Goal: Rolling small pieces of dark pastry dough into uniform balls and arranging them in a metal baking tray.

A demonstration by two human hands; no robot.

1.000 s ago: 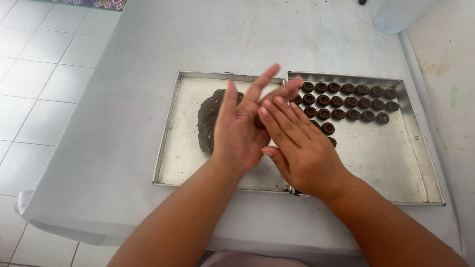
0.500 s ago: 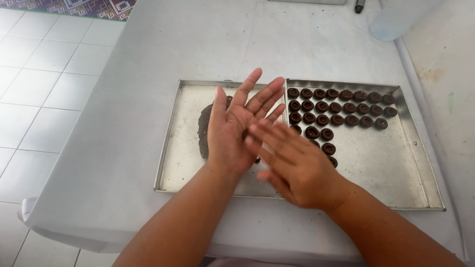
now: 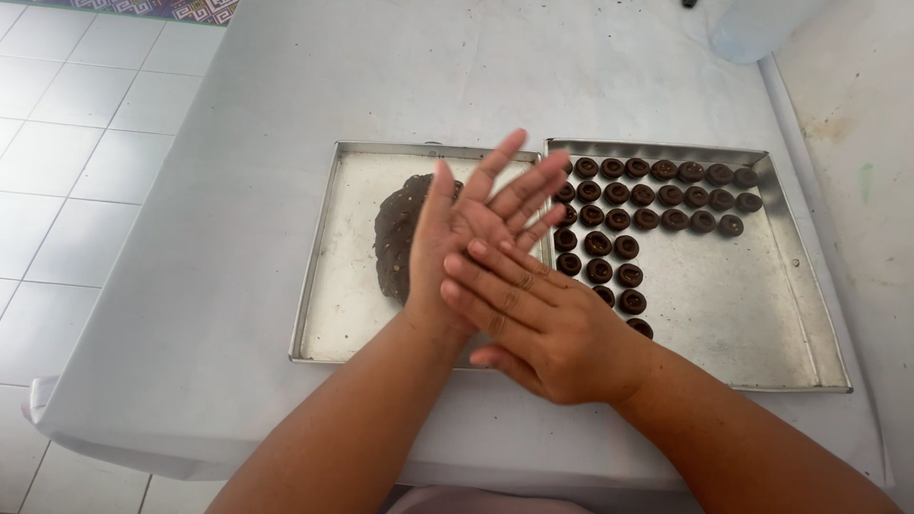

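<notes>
My left hand (image 3: pixel 476 214) is held flat with the palm facing up and the fingers spread, above the seam between two metal trays. My right hand (image 3: pixel 543 328) lies flat across its palm, fingers pointing left, pressed against it. Whatever is between the palms is hidden. Under my left hand, a dark brown lump of dough (image 3: pixel 392 238) sits on the left tray (image 3: pixel 314 276). The right tray (image 3: pixel 752 314) carries several small round dark dough pieces (image 3: pixel 657 195) in rows along its far and left sides.
Both trays rest on a table with a white cloth (image 3: pixel 190 238). A pale translucent container (image 3: pixel 762 29) stands at the far right corner. White floor tiles (image 3: pixel 57 143) lie to the left, beyond the table's edge.
My right hand has slid back toward me across my left palm, uncovering the left fingers. The left hand stays roughly in place over the trays.
</notes>
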